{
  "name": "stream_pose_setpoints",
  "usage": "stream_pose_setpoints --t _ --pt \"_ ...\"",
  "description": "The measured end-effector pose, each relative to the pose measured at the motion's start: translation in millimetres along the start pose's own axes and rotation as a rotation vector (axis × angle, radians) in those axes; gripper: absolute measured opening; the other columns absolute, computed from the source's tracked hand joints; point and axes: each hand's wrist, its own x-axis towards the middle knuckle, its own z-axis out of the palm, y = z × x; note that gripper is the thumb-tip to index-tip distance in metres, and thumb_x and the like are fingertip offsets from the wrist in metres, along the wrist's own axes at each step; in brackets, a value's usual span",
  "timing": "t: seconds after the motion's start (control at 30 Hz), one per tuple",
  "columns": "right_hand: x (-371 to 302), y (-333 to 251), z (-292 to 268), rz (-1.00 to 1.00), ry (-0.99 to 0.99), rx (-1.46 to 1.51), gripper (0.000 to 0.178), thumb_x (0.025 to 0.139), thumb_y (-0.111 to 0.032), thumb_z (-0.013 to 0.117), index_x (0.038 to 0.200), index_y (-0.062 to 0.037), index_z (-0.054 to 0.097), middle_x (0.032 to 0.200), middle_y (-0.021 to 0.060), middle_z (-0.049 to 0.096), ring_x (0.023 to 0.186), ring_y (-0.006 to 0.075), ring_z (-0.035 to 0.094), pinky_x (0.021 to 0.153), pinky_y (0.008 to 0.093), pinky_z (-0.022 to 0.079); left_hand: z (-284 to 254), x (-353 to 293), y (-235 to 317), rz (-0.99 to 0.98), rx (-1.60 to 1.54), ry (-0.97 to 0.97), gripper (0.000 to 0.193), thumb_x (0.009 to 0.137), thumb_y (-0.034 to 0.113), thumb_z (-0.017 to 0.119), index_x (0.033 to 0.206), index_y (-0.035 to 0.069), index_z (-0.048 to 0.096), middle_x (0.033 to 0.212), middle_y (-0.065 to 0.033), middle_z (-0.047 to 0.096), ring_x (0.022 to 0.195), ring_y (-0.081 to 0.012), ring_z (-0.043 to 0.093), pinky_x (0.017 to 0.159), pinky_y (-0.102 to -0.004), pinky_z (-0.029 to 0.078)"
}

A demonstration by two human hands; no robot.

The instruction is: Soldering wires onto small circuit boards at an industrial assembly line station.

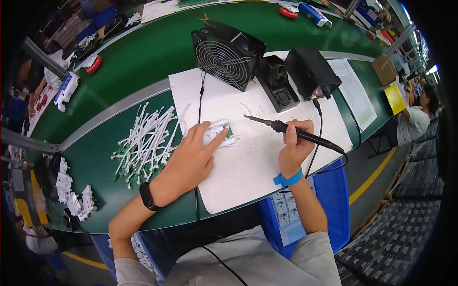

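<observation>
On the white sheet (248, 171), a small white plastic housing (227, 143) carries a green circuit board (230, 130). My left hand (186, 159) lies over its left side with fingers stretched out. One fingertip presses down at the board, and the hand covers part of the housing. In my right hand (296, 148) is a black soldering iron (310, 137), gripped like a pen. Its tip (247, 116) points left, above and to the right of the housing, apart from it. Left of my left hand lies a heap of white cables (145, 143) with small green boards at their ends.
Beyond the sheet's middle stand a black fan (224, 57), a black soldering iron stand (278, 83) and a black power unit (312, 74). The iron's cord hangs at the right. White housings (71, 190) lie far left. A blue bin (334, 205) is below the right edge.
</observation>
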Motion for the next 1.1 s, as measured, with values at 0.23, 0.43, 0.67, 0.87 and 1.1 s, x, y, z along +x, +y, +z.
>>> stream_pose_setpoints --t 0.23,0.43,0.67,0.87,1.1 --pt "3.8 3.3 0.5 -0.098 0.093 -0.123 0.01 0.103 -0.009 0.059 0.097 -0.0035 0.054 0.081 0.0041 0.056 0.059 0.0053 0.043 0.053 0.0203 0.032 6.0 8.1 8.3 0.048 0.022 0.136 0.05 0.09 0.02 0.073 0.138 0.011 0.062 0.134 -0.0206 0.058 0.111 -0.0353 0.059 0.092 -0.0424 0.052" --pt "2.1 -7.3 4.3 0.036 0.033 -0.061 0.008 0.102 -0.006 0.061 0.1 -0.0018 0.055 0.079 0.0081 0.061 0.06 0.0089 0.054 0.054 0.0213 0.041 39.2 16.3 17.0 -0.017 -0.005 0.317 0.052 0.088 0.028 0.077 0.133 0.006 0.065 0.131 -0.0231 0.058 0.11 -0.0349 0.059 0.087 -0.0417 0.054" --pt "-3.1 -2.1 9.1 0.049 -0.176 -0.059 0.015 0.097 0.003 0.064 0.097 -0.0016 0.05 0.071 0.0075 0.06 0.057 0.0097 0.057 0.052 0.0224 0.044 54.7 5.2 18.7 0.014 0.041 0.424 0.047 0.089 0.023 0.075 0.13 0.001 0.064 0.135 -0.0251 0.058 0.103 -0.0324 0.057 0.09 -0.0378 0.052" --pt "-5.6 -0.7 12.2 0.096 -0.232 -0.081 0.018 0.098 0.001 0.064 0.093 -0.0029 0.048 0.068 0.0077 0.061 0.054 0.0096 0.057 0.051 0.0226 0.043 62.8 4.3 17.4 0.027 -0.013 0.476 0.044 0.085 0.02 0.078 0.123 0.0 0.067 0.136 -0.0258 0.058 0.098 -0.0296 0.056 0.087 -0.0369 0.052" --pt "-5.7 -2.5 14.1 0.11 -0.275 -0.145 0.017 0.098 -0.001 0.065 0.093 -0.0019 0.049 0.068 0.0073 0.062 0.055 0.0085 0.056 0.052 0.023 0.043 67.1 4.8 18.4 0.019 -0.015 0.503 0.045 0.083 0.02 0.079 0.121 -0.002 0.068 0.136 -0.0256 0.059 0.096 -0.0281 0.055 0.084 -0.0362 0.052"
